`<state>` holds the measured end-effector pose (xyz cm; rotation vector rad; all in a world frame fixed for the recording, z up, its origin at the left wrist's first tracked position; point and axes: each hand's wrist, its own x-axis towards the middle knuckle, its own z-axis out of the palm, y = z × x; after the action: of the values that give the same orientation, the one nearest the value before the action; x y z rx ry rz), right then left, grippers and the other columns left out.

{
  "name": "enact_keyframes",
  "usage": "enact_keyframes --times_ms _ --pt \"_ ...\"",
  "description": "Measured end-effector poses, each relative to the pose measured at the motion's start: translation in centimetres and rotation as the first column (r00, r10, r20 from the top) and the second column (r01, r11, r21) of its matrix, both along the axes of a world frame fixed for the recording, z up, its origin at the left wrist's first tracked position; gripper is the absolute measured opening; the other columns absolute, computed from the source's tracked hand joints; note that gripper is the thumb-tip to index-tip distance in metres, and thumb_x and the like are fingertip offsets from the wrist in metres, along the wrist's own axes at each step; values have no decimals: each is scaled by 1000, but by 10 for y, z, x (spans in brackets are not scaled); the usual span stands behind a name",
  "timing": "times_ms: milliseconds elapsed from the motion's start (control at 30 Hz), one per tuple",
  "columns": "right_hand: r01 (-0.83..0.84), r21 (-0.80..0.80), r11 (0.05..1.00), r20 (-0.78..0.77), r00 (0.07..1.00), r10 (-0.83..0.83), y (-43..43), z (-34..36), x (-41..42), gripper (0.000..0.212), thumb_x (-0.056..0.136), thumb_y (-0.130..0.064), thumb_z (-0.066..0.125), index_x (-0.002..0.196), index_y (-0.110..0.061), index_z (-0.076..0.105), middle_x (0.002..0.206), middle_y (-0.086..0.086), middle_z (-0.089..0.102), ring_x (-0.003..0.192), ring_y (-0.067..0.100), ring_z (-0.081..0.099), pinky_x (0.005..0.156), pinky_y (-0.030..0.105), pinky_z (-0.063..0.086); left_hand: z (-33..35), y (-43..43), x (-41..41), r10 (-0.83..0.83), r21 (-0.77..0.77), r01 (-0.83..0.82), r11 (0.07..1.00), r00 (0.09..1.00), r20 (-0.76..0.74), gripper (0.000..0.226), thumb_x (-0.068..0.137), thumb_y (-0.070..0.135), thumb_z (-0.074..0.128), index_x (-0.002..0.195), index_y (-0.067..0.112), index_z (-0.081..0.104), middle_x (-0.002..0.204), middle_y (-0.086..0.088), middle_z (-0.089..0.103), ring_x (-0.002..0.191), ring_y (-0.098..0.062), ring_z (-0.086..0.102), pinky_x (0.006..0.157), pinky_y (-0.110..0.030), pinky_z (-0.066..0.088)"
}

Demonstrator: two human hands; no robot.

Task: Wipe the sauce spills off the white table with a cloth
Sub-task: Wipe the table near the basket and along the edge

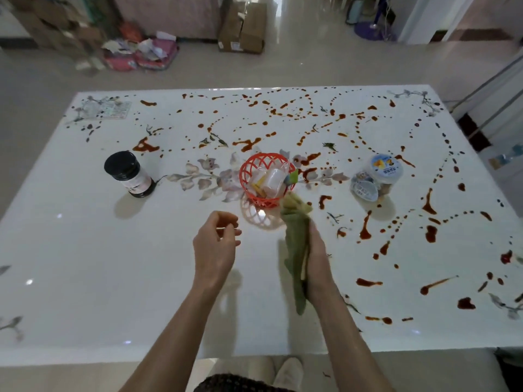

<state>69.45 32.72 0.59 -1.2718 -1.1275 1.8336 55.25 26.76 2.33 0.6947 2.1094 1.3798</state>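
The white table (85, 264) with a printed flower pattern carries reddish-brown sauce spills (365, 230) across its far half and its right side. My right hand (317, 258) grips a green cloth (297, 244), which hangs bunched above the table near the middle. Its upper end reaches the orange basket. My left hand (216, 244) hovers to the left of the cloth with fingers loosely curled and nothing in it.
An orange plastic basket (249, 171) with small bottles stands at the table's centre. A black-lidded jar (128, 174) stands to the left and a clear tub with a printed lid (379, 174) to the right. Cardboard boxes (243, 24) and bags lie on the floor beyond.
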Motion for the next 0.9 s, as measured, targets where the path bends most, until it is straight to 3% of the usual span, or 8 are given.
enact_keyframes --times_ms 33,100,267,400,467,600,800,900 --pt "-176 175 969 231 964 133 -12 -16 -5 52 93 -71 25 112 -45 66 135 -7 57 124 14 52 108 47 39 -5 -6 -3 35 -12 -35 999 999 6 19 89 1 47 88 14 60 87 -3 65 79 -15 67 61 -25 55" --pt "-485 353 800 626 758 183 -36 -51 -10 61 89 -69 15 132 -46 52 156 -13 31 145 12 26 120 55 10 -13 -18 -8 77 -50 -76 996 997 14 19 90 1 46 88 14 60 88 -3 65 79 -15 67 61 -23 54" --pt "-721 494 486 850 519 -93 -45 -91 -13 48 95 -54 38 136 -34 52 158 5 34 148 35 21 115 65 5 -30 -35 -20 83 -142 -88 986 996 -43 21 90 0 46 88 17 60 88 0 65 80 -14 66 71 -36 58" --pt "-911 380 161 925 375 -59 -37 -116 -16 55 97 -60 34 149 -40 41 163 0 27 150 37 18 108 77 13 -46 -40 -18 -10 -204 -13 979 994 -112 24 85 2 47 86 23 59 89 8 65 82 -14 65 76 -45 56" --pt "-914 365 175 930 350 -112 -16 -120 -16 57 98 -61 31 150 -40 40 163 -1 25 150 36 19 107 77 14 -50 -40 -18 -44 -225 12 974 989 -138 24 84 3 47 87 23 60 89 7 65 83 -16 65 77 -46 54" --pt "-817 408 408 913 360 -192 -22 -118 -19 61 95 -61 33 152 -38 37 163 4 26 150 38 20 110 76 11 -57 -45 -18 -78 -276 24 961 979 -188 25 83 0 47 89 20 61 90 5 65 84 -17 63 81 -40 51" --pt "-866 442 233 896 418 -147 -54 -127 -5 62 92 -62 44 149 -38 42 163 2 27 149 37 22 109 74 16 -68 -48 -12 -155 -353 53 934 951 -268 27 83 -2 46 96 14 63 97 0 65 91 -17 59 78 -24 40" --pt "-813 395 428 918 336 -210 -21 -121 -9 66 93 -65 34 152 -36 37 164 4 24 149 37 21 111 74 11 -69 -51 -9 -209 -372 89 924 932 -297 27 86 -3 45 100 12 63 99 -2 63 91 -16 59 78 -22 39"
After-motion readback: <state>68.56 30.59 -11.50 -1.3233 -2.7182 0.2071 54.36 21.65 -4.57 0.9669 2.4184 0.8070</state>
